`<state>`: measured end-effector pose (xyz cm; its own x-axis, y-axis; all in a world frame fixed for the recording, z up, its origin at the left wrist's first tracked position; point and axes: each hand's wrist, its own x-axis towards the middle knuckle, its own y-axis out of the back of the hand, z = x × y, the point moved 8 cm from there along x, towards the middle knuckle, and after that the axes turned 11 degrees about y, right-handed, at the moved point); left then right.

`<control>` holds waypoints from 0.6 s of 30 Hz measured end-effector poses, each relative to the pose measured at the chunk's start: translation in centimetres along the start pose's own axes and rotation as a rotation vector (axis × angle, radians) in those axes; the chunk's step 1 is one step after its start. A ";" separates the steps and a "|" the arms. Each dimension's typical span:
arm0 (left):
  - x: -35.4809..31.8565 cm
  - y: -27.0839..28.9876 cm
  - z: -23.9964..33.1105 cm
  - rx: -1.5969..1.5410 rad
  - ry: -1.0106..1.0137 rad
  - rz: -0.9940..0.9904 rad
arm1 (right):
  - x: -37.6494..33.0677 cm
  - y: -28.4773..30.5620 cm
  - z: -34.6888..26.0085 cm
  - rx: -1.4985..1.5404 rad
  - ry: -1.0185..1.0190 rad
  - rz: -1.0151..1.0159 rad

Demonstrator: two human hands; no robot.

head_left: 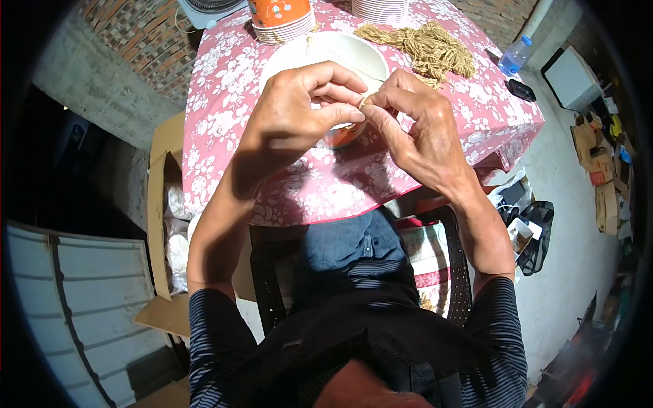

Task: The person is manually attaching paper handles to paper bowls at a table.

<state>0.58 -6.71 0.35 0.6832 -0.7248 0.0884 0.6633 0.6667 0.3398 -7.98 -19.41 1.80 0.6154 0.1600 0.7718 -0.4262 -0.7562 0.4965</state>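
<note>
Both my hands meet over the near rim of a white-lined round bucket (286, 58), whose orange outer wall shows below my fingers. My right hand (418, 119) pinches a thin tan cord (366, 100) between thumb and fingers. Close against it, my left hand (296, 102) is curled, its thumb and fingertips at the same bit of cord. The exact hold of the left fingertips is partly hidden. Another short end of cord shows at the bucket's far rim, and a thin strand lies across its right inside.
A heap of tan cords (435, 51) lies right of the bucket on the flowered pink tablecloth (218, 109). Behind stand an orange bucket stack (282, 17) and a white stack (381, 9). At the right are a water bottle (515, 56) and a black object (520, 90). A cardboard box (160, 204) stands left.
</note>
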 end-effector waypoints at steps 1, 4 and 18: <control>0.0 0.0 -0.1 -0.055 0.004 -0.005 | 0.0 0.1 -0.1 -0.013 0.010 -0.004; 0.1 -0.2 0.2 -0.033 0.029 0.012 | -0.2 0.3 0.0 0.011 -0.016 -0.003; 0.8 0.7 -0.5 -0.293 0.128 -0.062 | -0.9 1.3 0.0 0.016 -0.001 -0.019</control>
<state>1.74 -6.71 0.17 0.6596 -0.7500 -0.0492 0.7515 0.6574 0.0554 -9.06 -20.56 1.75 0.6241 0.1736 0.7618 -0.4039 -0.7629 0.5048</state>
